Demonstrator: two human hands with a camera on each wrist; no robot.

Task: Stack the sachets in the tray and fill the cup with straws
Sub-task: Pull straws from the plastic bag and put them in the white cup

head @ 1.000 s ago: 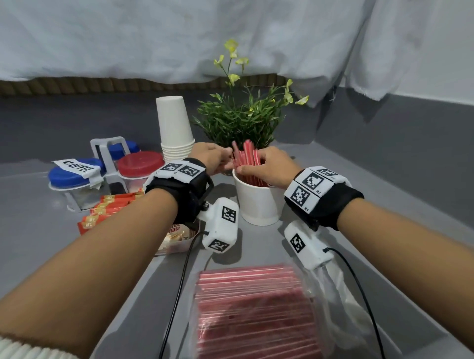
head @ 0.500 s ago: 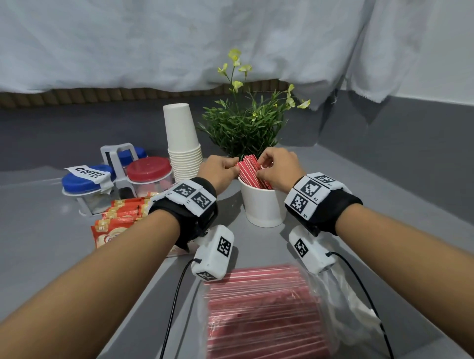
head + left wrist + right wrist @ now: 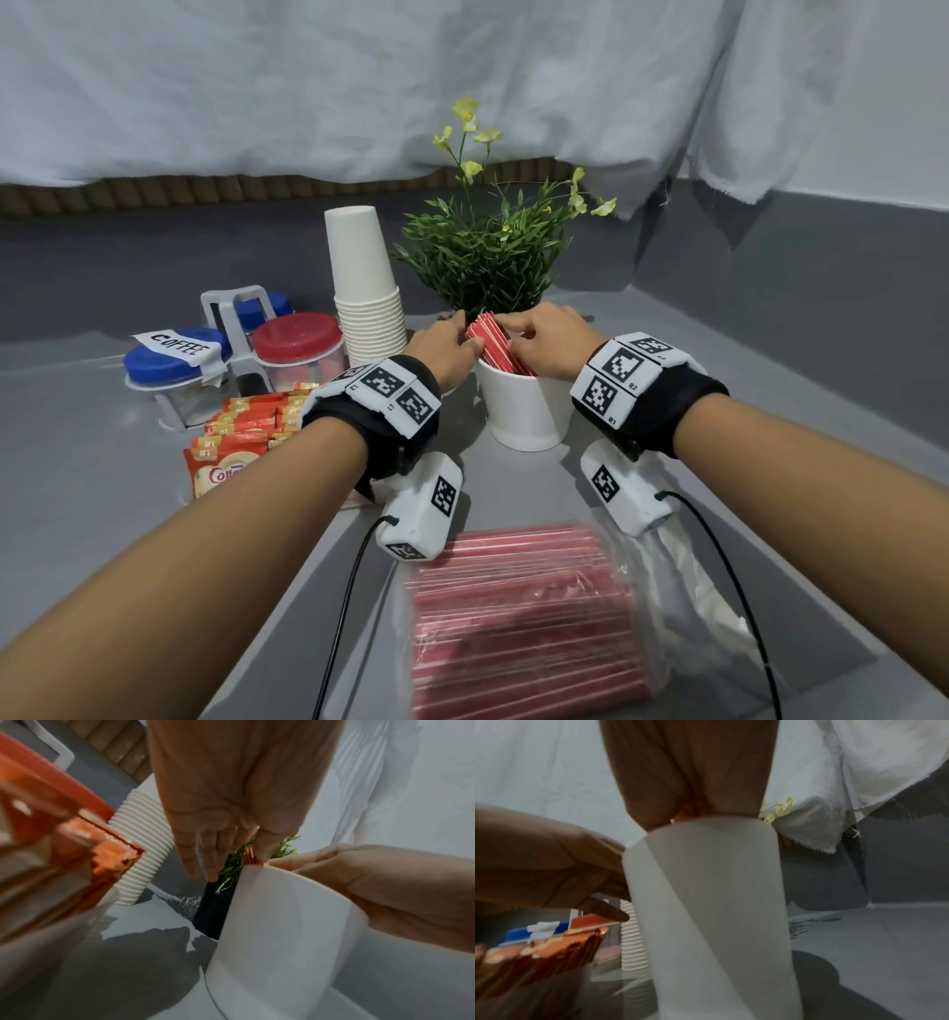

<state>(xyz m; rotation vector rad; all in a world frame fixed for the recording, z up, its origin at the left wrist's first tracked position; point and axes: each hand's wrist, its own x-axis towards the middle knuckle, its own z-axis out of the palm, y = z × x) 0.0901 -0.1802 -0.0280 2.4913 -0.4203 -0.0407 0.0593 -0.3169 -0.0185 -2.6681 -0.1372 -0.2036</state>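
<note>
A white cup [image 3: 524,411] stands mid-table with a bundle of red straws [image 3: 490,342] leaning left in it. My left hand [image 3: 449,349] is at the bundle's left side, its fingers straight, and the left wrist view shows its thumb touching the straws [image 3: 250,857]. My right hand [image 3: 539,339] sits over the cup's right rim, fingers curled onto the straw tops. In the right wrist view the cup [image 3: 711,892] hides that hand's fingertips. Orange sachets [image 3: 241,426] stand packed in a clear tray [image 3: 559,990] at the left, partly behind my left forearm.
A clear bag of red straws [image 3: 524,616] lies near the front edge. Behind the cup are a potted plant [image 3: 488,257] and a stack of paper cups [image 3: 364,288]. Jars with blue [image 3: 174,360] and red lids [image 3: 298,334] sit in a rack at the left.
Both hands have drawn in round the tops of the straws. The bundle, upright a second ago, now leans left in the cup. The cup has stayed in place.
</note>
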